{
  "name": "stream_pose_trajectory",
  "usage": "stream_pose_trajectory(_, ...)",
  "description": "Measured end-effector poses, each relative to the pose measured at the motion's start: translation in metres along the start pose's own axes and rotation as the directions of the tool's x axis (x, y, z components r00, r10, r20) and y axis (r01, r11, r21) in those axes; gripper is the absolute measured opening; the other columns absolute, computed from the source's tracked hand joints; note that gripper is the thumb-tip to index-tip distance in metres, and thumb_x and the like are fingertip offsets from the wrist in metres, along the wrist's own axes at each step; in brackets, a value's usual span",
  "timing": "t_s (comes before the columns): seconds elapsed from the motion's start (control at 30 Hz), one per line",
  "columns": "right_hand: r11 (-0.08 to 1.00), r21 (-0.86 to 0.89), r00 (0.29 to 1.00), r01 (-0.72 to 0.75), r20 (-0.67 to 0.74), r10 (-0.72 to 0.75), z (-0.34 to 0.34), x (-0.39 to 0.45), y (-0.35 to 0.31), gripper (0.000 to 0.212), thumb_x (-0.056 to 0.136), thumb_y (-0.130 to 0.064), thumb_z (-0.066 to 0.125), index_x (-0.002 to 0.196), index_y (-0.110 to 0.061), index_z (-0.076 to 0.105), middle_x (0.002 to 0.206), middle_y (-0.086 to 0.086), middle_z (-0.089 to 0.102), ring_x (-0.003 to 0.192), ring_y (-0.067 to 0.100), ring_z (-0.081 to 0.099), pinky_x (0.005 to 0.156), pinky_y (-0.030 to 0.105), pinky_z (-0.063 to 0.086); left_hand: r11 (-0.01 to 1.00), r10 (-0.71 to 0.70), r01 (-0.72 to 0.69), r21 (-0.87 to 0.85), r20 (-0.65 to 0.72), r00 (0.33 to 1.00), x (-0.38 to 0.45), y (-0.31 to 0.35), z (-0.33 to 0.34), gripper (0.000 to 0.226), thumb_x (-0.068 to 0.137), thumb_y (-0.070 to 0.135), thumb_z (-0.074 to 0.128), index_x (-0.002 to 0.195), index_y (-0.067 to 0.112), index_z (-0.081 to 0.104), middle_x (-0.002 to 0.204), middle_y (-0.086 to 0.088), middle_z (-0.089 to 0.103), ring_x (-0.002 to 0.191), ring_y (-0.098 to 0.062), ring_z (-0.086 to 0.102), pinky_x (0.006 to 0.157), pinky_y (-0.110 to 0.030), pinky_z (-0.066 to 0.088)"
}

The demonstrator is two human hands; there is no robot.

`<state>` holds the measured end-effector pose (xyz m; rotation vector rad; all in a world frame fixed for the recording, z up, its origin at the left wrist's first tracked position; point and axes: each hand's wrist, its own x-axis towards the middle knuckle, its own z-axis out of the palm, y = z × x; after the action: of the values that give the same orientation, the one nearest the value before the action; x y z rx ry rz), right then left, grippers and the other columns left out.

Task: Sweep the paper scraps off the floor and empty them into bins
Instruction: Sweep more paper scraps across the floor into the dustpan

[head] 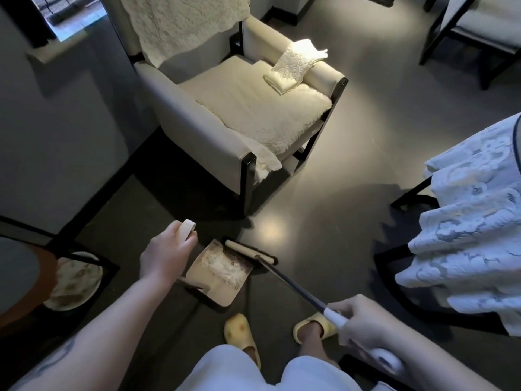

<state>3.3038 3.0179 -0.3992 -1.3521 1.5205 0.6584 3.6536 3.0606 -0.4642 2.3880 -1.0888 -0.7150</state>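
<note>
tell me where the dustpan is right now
In the head view the dustpan sits on the dark floor at lower centre, just in front of the armchair, between the left hand and the broom head.

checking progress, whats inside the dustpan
A heap of white paper scraps lies in the dustpan, by the broom head at its mouth. What lies beneath the heap is hidden.

We see a cream armchair [214,108] with black legs, draped in an off-white lace cover [183,24]. The dustpan [217,273] is beige and holds white paper scraps [228,268]. The broom [251,251] has a cream head, a dark blue shaft and a white grip. Our slippers [242,335] are yellow, the floor [352,136] dark grey, and a white cloth [473,221] carries a blue-grey floral pattern.
</note>
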Motion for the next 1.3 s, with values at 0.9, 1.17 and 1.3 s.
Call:
stream_pose_trajectory(0.9, 0.743, 0.667, 0.991, -0.061, -0.047, 0.123, -0.039, -0.028, 0.054, 0.034, 0.063, -0.006, 0.070, 0.095, 0.004, 0.071, 0.083, 0.024, 0.073, 0.038, 0.017, 0.045, 0.037, 0.016, 0.031, 0.947, 0.022, 0.015, -0.320, 0.110, 0.994, -0.057, 0.017, 0.013, 0.006, 0.091, 0.022, 0.070, 0.086, 0.023, 0.065, 0.070, -0.001, 0.066, 0.064, -0.018, 0.063, 0.050, -0.027, 0.046)
stream_pose_trajectory(1.17, 0.360, 0.927, 0.980, -0.108, 0.039, 0.194, -0.042, -0.017, 0.081, 0.017, 0.072, -0.003, 0.067, 0.082, 0.009, 0.072, 0.072, 0.011, 0.057, 0.036, 0.010, 0.042, 0.030, 0.014, 0.025, 0.848, 0.128, -0.044, -0.529, 0.124, 0.984, -0.048, 0.094, 0.021, 0.018, 0.087, 0.020, 0.074, 0.076, 0.034, 0.070, 0.062, 0.001, 0.067, 0.062, -0.023, 0.063, 0.058, -0.038, 0.047)
stream_pose_trajectory(1.3, 0.386, 0.921, 0.988, -0.055, -0.005, 0.153, -0.055, -0.030, 0.101, 0.050, 0.041, -0.018, 0.076, 0.087, 0.002, 0.077, 0.069, 0.009, 0.053, 0.044, 0.012, 0.044, 0.036, 0.018, 0.030, 0.817, 0.196, -0.126, -0.563, 0.066, 0.978, -0.033, 0.146, 0.030, 0.023, 0.086, 0.016, 0.075, 0.075, 0.036, 0.070, 0.060, -0.002, 0.066, 0.059, -0.024, 0.059, 0.062, -0.040, 0.049)
